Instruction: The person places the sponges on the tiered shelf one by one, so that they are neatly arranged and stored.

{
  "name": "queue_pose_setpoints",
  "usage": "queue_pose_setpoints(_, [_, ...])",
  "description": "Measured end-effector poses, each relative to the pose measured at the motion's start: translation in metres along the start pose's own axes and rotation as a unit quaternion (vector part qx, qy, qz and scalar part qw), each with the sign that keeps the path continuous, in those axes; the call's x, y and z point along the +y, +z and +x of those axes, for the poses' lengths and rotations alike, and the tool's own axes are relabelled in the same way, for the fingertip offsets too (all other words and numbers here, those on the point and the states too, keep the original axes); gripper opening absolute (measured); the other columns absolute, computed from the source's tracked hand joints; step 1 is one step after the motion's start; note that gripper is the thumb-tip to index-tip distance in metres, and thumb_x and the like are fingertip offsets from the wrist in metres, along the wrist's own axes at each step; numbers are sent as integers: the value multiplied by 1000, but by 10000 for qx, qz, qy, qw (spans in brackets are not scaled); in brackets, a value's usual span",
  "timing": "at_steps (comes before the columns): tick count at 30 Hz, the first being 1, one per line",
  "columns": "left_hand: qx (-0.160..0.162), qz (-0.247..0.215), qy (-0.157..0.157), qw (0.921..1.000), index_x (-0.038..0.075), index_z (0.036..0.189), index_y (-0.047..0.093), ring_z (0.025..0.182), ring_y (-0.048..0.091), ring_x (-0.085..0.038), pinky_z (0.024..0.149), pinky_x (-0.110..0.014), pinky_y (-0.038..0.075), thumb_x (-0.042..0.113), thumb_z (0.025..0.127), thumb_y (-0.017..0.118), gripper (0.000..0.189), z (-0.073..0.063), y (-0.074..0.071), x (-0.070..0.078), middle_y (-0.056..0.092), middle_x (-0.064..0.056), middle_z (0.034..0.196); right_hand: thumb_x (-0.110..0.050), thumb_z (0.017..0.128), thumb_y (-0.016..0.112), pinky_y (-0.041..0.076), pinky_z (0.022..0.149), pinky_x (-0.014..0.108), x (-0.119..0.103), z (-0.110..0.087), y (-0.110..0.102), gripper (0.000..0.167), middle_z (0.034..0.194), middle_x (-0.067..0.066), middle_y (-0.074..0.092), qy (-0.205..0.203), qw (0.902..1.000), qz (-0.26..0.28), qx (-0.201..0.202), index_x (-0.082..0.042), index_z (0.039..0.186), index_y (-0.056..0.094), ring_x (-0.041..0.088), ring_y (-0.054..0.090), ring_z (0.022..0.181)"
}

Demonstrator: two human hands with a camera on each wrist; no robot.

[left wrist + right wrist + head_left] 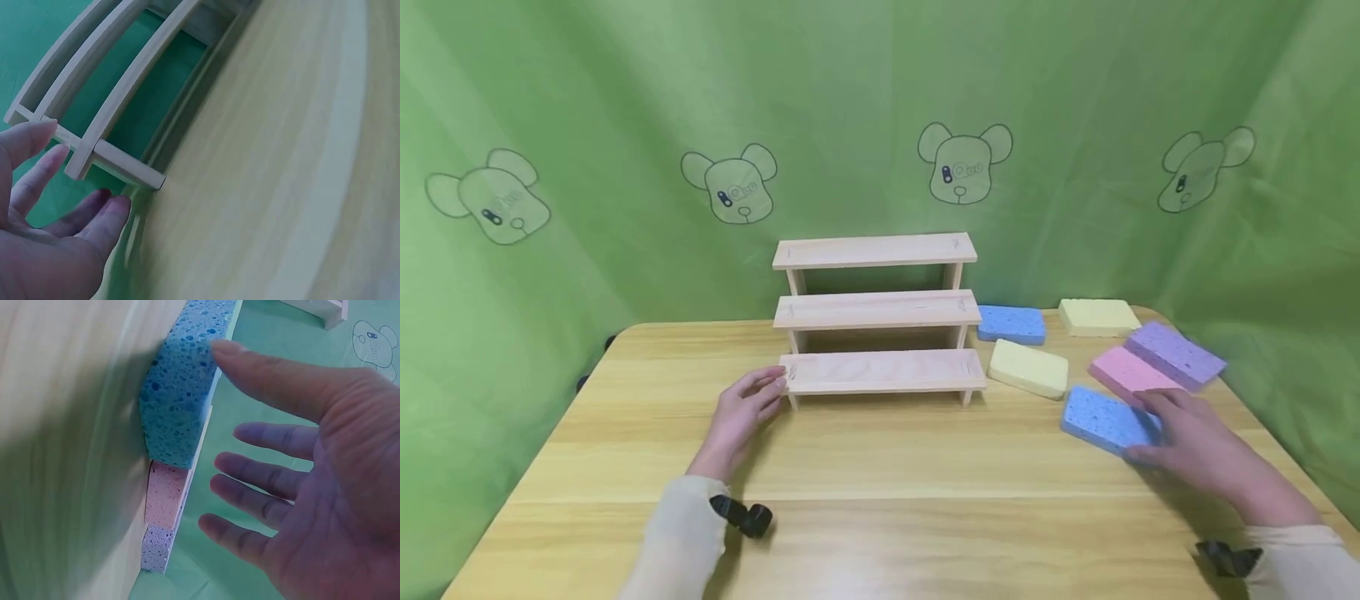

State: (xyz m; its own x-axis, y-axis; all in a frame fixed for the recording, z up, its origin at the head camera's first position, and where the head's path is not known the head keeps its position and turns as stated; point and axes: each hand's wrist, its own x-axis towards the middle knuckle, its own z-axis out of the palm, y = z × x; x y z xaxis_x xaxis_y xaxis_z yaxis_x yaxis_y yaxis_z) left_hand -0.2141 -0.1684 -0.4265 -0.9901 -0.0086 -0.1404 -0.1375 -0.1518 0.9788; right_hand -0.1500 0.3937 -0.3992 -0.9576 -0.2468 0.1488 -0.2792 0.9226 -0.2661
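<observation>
A pale wooden three-step rack (880, 371) stands at the middle back of the table. My left hand (748, 408) is at the left end of its lowest step; in the left wrist view the fingers (39, 178) are spread and loosely bent beside the rack's end, gripping nothing. On the right, my right hand (1206, 446) is over the right end of the nearest blue sponge (1101, 419). The right wrist view shows its fingers extended and apart, with the thumb tip right at the edge of the blue sponge (178, 387). Behind that sponge lies a pink sponge (1123, 371), partly covered by the hand.
A purple sponge (1176, 354) lies against the pink one. Two pale yellow sponges, one nearer (1028, 369) and one farther (1097, 318), and another blue sponge (1011, 325) lie right of the rack. A green curtain (850, 100) hangs behind the wooden table (880, 533).
</observation>
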Motion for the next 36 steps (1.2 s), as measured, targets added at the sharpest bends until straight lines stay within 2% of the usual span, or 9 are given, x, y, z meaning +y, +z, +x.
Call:
queue_pose_setpoints(4, [-99,-337,-114,9993,-4,135,52,124,51,-30,102,-34,47,5,95,62,42,5,4,1,48,-17,139,-27,69,88,31,92,75,-1,2,1,87,125,45,41,32,9999,14,-134,20,128,46,62,38,111])
queue_pose_setpoints(10, [-29,-630,-267,9977,-6,132,54,124,51,-28,101,-33,48,0,93,62,40,7,6,0,49,-14,139,-26,70,87,33,92,74,-1,2,3,88,125,47,41,126,9991,123,-390,20,132,44,63,40,110])
queue_pose_setpoints(17, [186,-619,-381,9972,-5,131,57,125,51,-26,98,-30,50,-2,93,62,38,8,3,-6,50,-11,139,-19,71,85,33,92,74,0,4,7,84,124,46,40,87,9983,222,-531,21,131,44,63,40,110])
queue_pose_setpoints(22, [221,-639,-417,9968,-6,129,59,125,51,-26,98,-30,49,-1,94,62,36,8,1,-7,51,-11,139,-14,70,84,35,91,73,-1,6,8,81,122,45,41,37,9982,191,-573,22,130,44,62,42,108])
queue_pose_setpoints(33, [224,-710,-416,9964,-6,129,58,124,52,-27,96,-29,51,-1,94,62,35,10,4,-9,52,-10,138,-18,70,87,37,87,72,-3,4,6,80,119,41,43,-125,9996,152,-179,22,127,48,57,45,105])
queue_pose_setpoints(36, [224,-708,-427,9963,-6,129,58,125,52,-28,96,-30,51,-1,94,62,35,9,4,-10,51,-10,138,-18,69,87,37,86,71,-5,4,4,79,119,40,44,-287,9995,157,10,21,126,50,55,45,105])
